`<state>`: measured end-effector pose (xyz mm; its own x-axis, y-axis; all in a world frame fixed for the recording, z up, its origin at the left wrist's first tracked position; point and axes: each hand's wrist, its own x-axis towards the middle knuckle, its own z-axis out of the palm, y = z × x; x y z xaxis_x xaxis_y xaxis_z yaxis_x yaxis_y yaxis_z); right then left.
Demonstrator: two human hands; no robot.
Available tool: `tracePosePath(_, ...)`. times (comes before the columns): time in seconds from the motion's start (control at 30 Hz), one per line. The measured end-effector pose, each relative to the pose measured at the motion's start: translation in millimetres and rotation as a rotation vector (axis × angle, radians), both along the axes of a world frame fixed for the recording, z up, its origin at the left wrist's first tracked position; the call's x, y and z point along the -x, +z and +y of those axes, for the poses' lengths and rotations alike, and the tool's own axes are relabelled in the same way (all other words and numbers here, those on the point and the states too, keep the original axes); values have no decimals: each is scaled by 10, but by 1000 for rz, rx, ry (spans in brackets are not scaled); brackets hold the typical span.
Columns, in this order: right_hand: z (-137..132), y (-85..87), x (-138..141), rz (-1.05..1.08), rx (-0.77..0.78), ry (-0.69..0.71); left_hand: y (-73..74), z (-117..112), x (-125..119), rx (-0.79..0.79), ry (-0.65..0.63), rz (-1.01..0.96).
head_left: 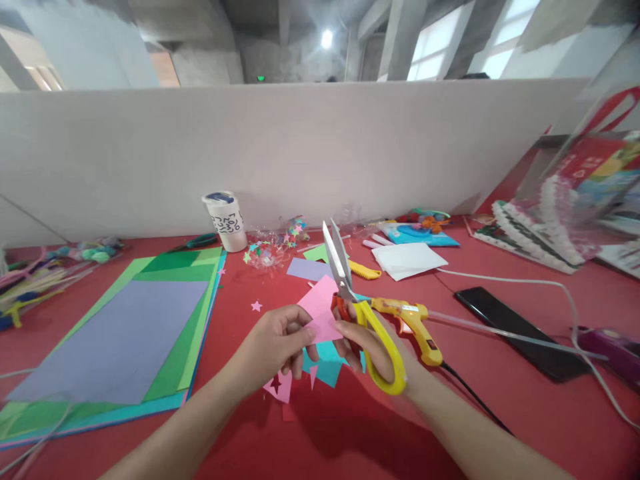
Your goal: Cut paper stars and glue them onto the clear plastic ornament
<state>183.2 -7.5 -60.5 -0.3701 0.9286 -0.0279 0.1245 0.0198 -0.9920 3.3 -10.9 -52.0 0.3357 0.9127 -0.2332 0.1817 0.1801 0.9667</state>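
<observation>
A piece of pink paper is pinched between the thumb and fingers of my left hand. My right hand has yellow-handled scissors hooked over it, blades slightly apart and pointing up and away. The right thumb and fingertips also touch the paper's right edge. Below both hands lie blue paper scraps and a pink scrap with a star-shaped hole. A small pink star rests on the red table left of my hands.
Stacked coloured sheets cover the left side. A yellow glue gun lies right of the scissors, its cord trailing forward. Beyond it are a black phone and white cables. A white cup stands near the white partition.
</observation>
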Motion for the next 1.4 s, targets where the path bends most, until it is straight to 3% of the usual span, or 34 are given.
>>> tracePosePath(0.17, -18, 60, -9, -48, 33, -63, 13, -75, -42, 44, -13, -46)
tracePosePath(0.4, 149, -93, -53, -190, -14, -227, -91, 25, 273, 15, 212, -52)
tracePosePath(0.53, 147, -144, -22, -154, 53, -180, -208, -13, 328, 43, 227, -93)
tracePosePath(0.7, 28, -106, 71, -96, 112, -60, -240, -179, 116, 148, 122, -198)
tracePosePath(0.97, -56, -188, 99, -100, 37, -52, -93, -153, -9, 115, 131, -182)
tracePosePath(1.17, -57, -89, 45, -131, -169, -72, 287, 105, 90, -148, 308, -233)
tracePosePath(1.27, -81, -65, 31, -163, -140, -37, 442, 156, 140, -229, 369, -303)
tracePosePath(1.4, -129, -35, 31, -190, -43, 63, 468, 129, 188, -256, 400, -317)
